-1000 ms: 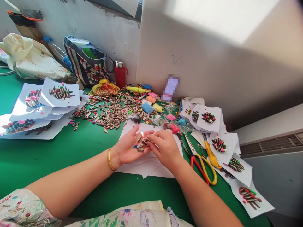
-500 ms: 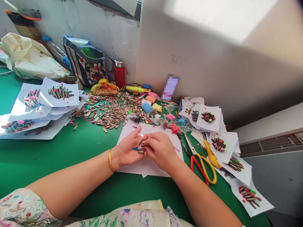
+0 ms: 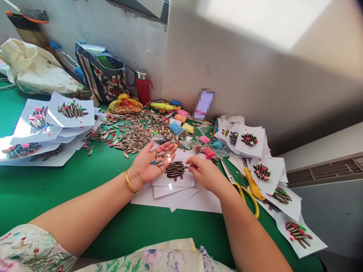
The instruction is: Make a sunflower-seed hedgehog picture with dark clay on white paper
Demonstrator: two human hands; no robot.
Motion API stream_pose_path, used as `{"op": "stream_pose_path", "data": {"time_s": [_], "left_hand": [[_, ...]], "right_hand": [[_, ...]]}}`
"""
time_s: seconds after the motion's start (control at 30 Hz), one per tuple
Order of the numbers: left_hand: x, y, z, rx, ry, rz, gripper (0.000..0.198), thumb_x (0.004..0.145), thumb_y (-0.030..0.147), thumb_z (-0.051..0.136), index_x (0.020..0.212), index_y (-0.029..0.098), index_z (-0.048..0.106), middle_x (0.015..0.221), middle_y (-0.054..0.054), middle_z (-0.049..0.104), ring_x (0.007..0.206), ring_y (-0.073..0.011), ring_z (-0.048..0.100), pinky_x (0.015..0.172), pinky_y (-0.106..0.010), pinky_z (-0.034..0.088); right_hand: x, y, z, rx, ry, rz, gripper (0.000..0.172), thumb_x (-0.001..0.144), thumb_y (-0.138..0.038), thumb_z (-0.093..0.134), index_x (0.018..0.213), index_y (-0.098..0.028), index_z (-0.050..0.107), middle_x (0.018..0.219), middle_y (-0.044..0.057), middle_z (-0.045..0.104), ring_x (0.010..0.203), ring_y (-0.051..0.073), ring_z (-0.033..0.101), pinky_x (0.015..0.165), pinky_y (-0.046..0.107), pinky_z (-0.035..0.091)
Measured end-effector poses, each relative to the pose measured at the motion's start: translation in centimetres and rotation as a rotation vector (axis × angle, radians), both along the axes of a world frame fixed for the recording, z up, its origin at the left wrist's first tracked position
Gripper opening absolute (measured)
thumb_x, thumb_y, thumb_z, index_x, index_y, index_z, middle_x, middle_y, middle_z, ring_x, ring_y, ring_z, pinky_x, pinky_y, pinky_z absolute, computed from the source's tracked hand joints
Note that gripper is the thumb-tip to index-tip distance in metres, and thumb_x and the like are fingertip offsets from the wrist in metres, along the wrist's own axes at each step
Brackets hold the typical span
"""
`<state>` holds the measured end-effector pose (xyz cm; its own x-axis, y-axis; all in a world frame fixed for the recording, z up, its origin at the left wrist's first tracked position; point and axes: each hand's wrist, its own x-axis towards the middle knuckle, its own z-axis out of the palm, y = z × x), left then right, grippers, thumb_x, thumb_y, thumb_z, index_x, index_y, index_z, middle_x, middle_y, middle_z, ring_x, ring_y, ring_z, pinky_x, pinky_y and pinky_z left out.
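Observation:
My left hand (image 3: 151,162) is palm up with its fingers stretched out, holding several striped sunflower seeds (image 3: 159,163) on the palm and fingers. My right hand (image 3: 204,172) is closed in a pinch on a dark, slim piece, apparently a sunflower seed (image 3: 186,167), at the right end of a seed figure (image 3: 175,170). Rows of seeds form this figure's body, with short brown pieces below it. It is on a white paper card (image 3: 172,182), whose upper left is partly hidden by my left hand. More white sheets (image 3: 177,200) lie underneath.
Loose sunflower seeds (image 3: 136,132) are heaped at the back. Coloured clay packets (image 3: 176,128) sit beside them. Scissors (image 3: 241,189) lie to the right, near finished seed cards (image 3: 263,172). More cards (image 3: 70,113) are stacked at left. A red flask (image 3: 143,88) stands by the wall.
My hands have moved apart: the left went slightly up and left, the right shifted right and away from the left palm with a seed. The seed figure beneath is now uncovered.

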<state>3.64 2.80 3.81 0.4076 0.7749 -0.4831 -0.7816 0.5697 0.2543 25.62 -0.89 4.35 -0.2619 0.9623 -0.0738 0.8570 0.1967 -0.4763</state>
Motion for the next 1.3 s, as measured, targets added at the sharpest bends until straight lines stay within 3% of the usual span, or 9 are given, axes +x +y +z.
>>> {"op": "stream_pose_path", "data": {"time_s": [0.17,0.4,0.6,0.77,0.93,1.13,1.3], "left_hand": [[0.1,0.0,-0.1,-0.003,0.019,0.001,0.043,0.101,0.039,0.036,0.121,0.009,0.058,0.112,-0.02,0.068,0.105,-0.0278,0.069,0.073,-0.037,0.062],[0.1,0.0,-0.3,0.004,0.032,0.001,0.044,0.101,0.04,0.035,0.12,0.008,0.058,0.111,-0.021,0.068,0.104,-0.0285,0.069,0.072,-0.036,0.062],[0.0,0.1,-0.4,0.008,0.036,-0.029,0.044,0.101,0.042,0.034,0.118,0.01,0.059,0.111,-0.021,0.068,0.103,-0.028,0.069,0.066,-0.033,0.061],[-0.1,0.2,-0.7,0.008,0.03,-0.03,0.045,0.101,0.042,0.034,0.119,0.009,0.058,0.112,-0.021,0.068,0.105,-0.0285,0.068,0.069,-0.034,0.061],[0.0,0.2,-0.9,0.014,0.018,-0.015,0.044,0.101,0.041,0.035,0.12,0.009,0.058,0.114,-0.021,0.068,0.106,-0.0285,0.068,0.076,-0.036,0.061],[0.1,0.1,-0.7,0.005,0.021,-0.003,0.043,0.101,0.04,0.036,0.121,0.008,0.057,0.115,-0.021,0.067,0.107,-0.0289,0.068,0.08,-0.038,0.061],[0.2,0.0,-0.4,-0.007,0.037,-0.003,0.043,0.101,0.039,0.037,0.121,0.007,0.058,0.115,-0.021,0.067,0.107,-0.029,0.068,0.074,-0.036,0.061]], "right_hand": [[0.4,0.2,-0.3,-0.031,0.023,0.113,0.023,0.089,-0.022,0.053,0.093,-0.026,0.075,0.095,0.001,0.073,0.086,0.016,0.064,0.075,0.026,0.045],[0.3,0.0,-0.1,-0.107,0.045,0.065,0.021,0.083,-0.015,0.054,0.089,-0.025,0.072,0.087,-0.002,0.071,0.077,0.014,0.062,0.069,0.024,0.043],[-0.8,-0.3,-0.5,-0.016,0.023,0.136,0.016,0.08,-0.011,0.056,0.081,-0.022,0.068,0.086,0.0,0.067,0.078,0.014,0.059,0.069,0.023,0.04],[-1.3,-0.3,-1.1,0.027,-0.025,0.12,0.014,0.08,-0.011,0.058,0.08,-0.022,0.067,0.082,-0.001,0.067,0.076,0.014,0.058,0.068,0.024,0.039],[-1.4,-0.1,-1.3,0.131,-0.034,0.163,0.013,0.08,-0.009,0.061,0.08,-0.021,0.068,0.088,0.002,0.064,0.086,0.017,0.058,0.073,0.026,0.04],[-1.8,0.0,-1.4,0.132,-0.056,0.176,0.013,0.079,-0.007,0.062,0.078,-0.02,0.067,0.086,0.003,0.063,0.087,0.018,0.058,0.075,0.027,0.041],[-2.0,-0.1,-1.4,0.135,-0.094,0.185,0.012,0.079,-0.009,0.063,0.077,-0.02,0.067,0.084,0.003,0.064,0.088,0.018,0.058,0.074,0.028,0.041]]}}
